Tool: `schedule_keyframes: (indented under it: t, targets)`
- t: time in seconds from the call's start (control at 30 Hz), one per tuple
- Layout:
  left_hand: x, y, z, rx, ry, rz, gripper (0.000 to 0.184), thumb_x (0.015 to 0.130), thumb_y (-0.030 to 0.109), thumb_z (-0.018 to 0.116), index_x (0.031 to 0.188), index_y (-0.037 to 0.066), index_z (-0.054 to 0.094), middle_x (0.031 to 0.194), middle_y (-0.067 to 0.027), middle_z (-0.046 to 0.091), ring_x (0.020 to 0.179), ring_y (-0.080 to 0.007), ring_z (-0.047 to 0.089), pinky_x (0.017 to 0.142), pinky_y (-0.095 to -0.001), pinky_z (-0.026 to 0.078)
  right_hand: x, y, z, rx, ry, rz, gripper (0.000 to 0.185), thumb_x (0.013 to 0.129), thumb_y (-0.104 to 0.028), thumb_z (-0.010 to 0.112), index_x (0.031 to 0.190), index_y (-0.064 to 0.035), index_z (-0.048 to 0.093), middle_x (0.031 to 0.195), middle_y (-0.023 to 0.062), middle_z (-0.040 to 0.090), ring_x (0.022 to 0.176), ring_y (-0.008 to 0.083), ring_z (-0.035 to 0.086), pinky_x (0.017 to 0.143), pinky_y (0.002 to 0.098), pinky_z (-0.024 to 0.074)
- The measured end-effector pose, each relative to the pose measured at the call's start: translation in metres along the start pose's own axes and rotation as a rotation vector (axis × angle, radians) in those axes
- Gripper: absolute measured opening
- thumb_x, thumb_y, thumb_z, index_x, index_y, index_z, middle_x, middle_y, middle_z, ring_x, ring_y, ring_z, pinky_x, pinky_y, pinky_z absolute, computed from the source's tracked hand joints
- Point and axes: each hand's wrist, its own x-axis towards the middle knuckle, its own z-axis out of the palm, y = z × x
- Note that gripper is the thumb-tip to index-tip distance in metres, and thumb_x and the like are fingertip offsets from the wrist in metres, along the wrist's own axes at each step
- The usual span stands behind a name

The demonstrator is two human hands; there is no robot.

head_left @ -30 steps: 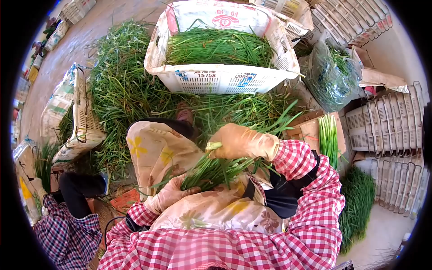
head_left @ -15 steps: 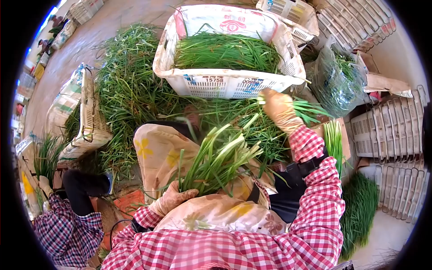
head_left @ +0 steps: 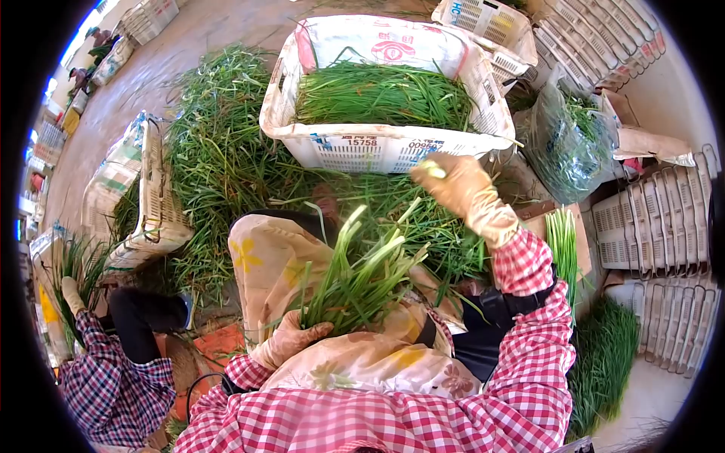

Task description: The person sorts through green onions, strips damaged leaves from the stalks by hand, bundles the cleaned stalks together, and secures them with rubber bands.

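Observation:
In its tan glove, my left hand (head_left: 296, 336) is closed around a loose bunch of garlic chives (head_left: 351, 283) on my lap, pale stem ends pointing up and away. My right hand (head_left: 462, 190), gloved too, is raised in front of the white crate (head_left: 317, 151). Its fingers are closed on a few chives whose pale ends (head_left: 433, 169) poke out at the left; their leaves are hidden behind the hand. Inside the crate, chives (head_left: 385, 94) lie flat before a white sack liner. A patterned apron (head_left: 272, 253) covers my lap.
Loose leaves form a heap (head_left: 219, 143) left of the crate. To the right are an upright chive bundle (head_left: 560, 238), a chive pile (head_left: 604, 347), a plastic bag (head_left: 570, 143) and stacked crates (head_left: 649, 219). A co-worker in a checked shirt (head_left: 113, 377) sits at the left.
My right hand has moved left and slightly down, and the leaves trailing to its right have gone out of sight. My left hand keeps its hold on the bunch.

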Motion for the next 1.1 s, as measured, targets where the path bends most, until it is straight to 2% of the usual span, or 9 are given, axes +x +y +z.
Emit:
schedule_keyframes:
  t: [0.03,0.1,0.27,0.4,0.57,0.7,0.83,0.93,1.1]
  targets:
    - [0.0,0.001,0.0,0.027,-0.005,-0.002,0.029,0.086,0.013,0.064,0.112,0.0,0.06,0.101,-0.0049,0.065,0.087,-0.0109,0.058,0.077,-0.0266,0.049,-0.003,-0.006,0.008,0.02,-0.002,-0.172,0.038,0.083,-0.037,0.065,0.107,-0.0082,0.065,0.076,0.0095,0.067,0.069,0.0161,0.064,0.064,0.0285,0.0525]
    - [0.001,0.003,0.002,0.084,-0.023,-0.008,0.028,0.087,0.012,0.064,0.112,0.0,0.06,0.102,-0.005,0.065,0.088,-0.0114,0.058,0.078,-0.0264,0.049,-0.01,-0.022,0.016,0.067,-0.185,-0.344,0.043,0.08,-0.039,0.068,0.118,-0.0184,0.061,0.098,0.0099,0.068,0.089,0.0203,0.065,0.079,0.0339,0.0508]
    - [0.0,0.006,0.006,0.076,-0.07,0.031,0.027,0.087,0.011,0.063,0.111,0.0,0.061,0.105,-0.0054,0.064,0.091,-0.0121,0.058,0.08,-0.0263,0.048,-0.009,-0.046,0.036,-0.066,-0.484,-0.215,0.032,0.077,-0.032,0.071,0.101,-0.0119,0.068,0.096,0.0068,0.069,0.088,0.019,0.064,0.082,0.032,0.049]
    - [-0.002,0.0,-0.004,0.007,-0.053,0.025,0.028,0.087,0.011,0.063,0.112,0.0,0.061,0.106,-0.0056,0.064,0.093,-0.0124,0.057,0.081,-0.0265,0.048,-0.018,-0.045,0.03,0.399,-0.521,-0.085,0.023,0.076,-0.027,0.072,0.091,-0.0092,0.07,0.081,0.0048,0.068,0.071,0.0152,0.061,0.068,0.0281,0.048]
    - [-0.004,0.002,-0.007,-0.048,-0.081,0.082,0.034,0.085,0.008,0.064,0.118,0.001,0.057,0.11,-0.0062,0.062,0.098,-0.0148,0.056,0.085,-0.0296,0.046,-0.011,-0.015,-0.013,0.74,-0.182,0.033,0.028,0.078,-0.026,0.072,0.096,-0.0048,0.067,0.081,0.0029,0.068,0.071,0.0112,0.061,0.067,0.0237,0.0486]
    - [-0.008,-0.001,-0.02,-0.098,-0.074,0.117,0.05,0.082,0.004,0.064,0.129,0.003,0.045,0.116,-0.0076,0.059,0.102,-0.0178,0.056,0.089,-0.0318,0.045,0.002,0.041,-0.027,0.398,0.171,0.138,0.036,0.084,-0.029,0.067,0.101,0.0019,0.061,0.071,0.0088,0.066,0.066,0.0119,0.061,0.065,0.0248,0.0488]
    - [-0.001,-0.021,-0.046,0.066,-0.065,0.165,0.056,0.082,0.019,0.066,0.132,0.006,0.042,0.119,-0.0055,0.057,0.105,-0.0172,0.054,0.095,-0.0312,0.038,-0.009,0.037,0.0,0.337,-0.23,0.346,0.035,0.085,-0.036,0.065,0.106,-0.0082,0.065,0.055,-0.004,0.049,0.047,0.0067,0.04,0.041,0.0232,0.0322]
    - [0.009,-0.068,-0.092,0.213,0.003,0.264,0.05,0.085,0.019,0.064,0.127,0.003,0.043,0.112,-0.0033,0.054,0.093,-0.0135,0.052,0.079,-0.026,0.046,-0.012,0.036,0.017,0.763,-0.409,0.184,0.036,0.089,-0.033,0.061,0.117,-0.0112,0.062,0.053,-0.0065,0.036,0.044,0.0061,0.031,0.041,0.0228,0.0253]
    - [0.013,-0.088,-0.113,0.287,0.009,0.229,0.055,0.085,0.029,0.061,0.13,0.004,0.041,0.117,-0.0032,0.052,0.101,-0.0146,0.049,0.089,-0.029,0.038,0.0,0.033,0.044,0.956,-0.441,0.189,0.027,0.089,-0.026,0.061,0.107,-0.0066,0.066,0.053,-0.0062,0.035,0.044,0.0062,0.032,0.042,0.0224,0.0256]
